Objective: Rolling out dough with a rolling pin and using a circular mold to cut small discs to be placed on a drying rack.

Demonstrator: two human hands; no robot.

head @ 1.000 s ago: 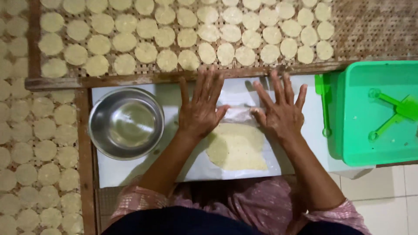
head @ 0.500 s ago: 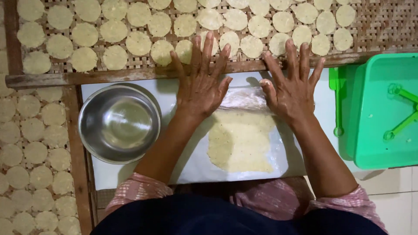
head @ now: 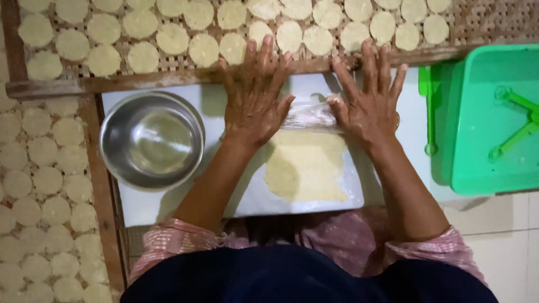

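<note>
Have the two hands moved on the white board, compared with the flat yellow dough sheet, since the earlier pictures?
Yes. The left hand and right hand went forward, away from the flat yellow dough sheet, toward the woven tray's wooden edge.

Both hands (left (head: 255, 95), right (head: 368, 98)) lie flat, fingers spread, arms extended.

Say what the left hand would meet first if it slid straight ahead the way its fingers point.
Likely the wooden frame edge of the woven tray; the left hand fingertips already overlap it, with pale dough discs just beyond.
</note>
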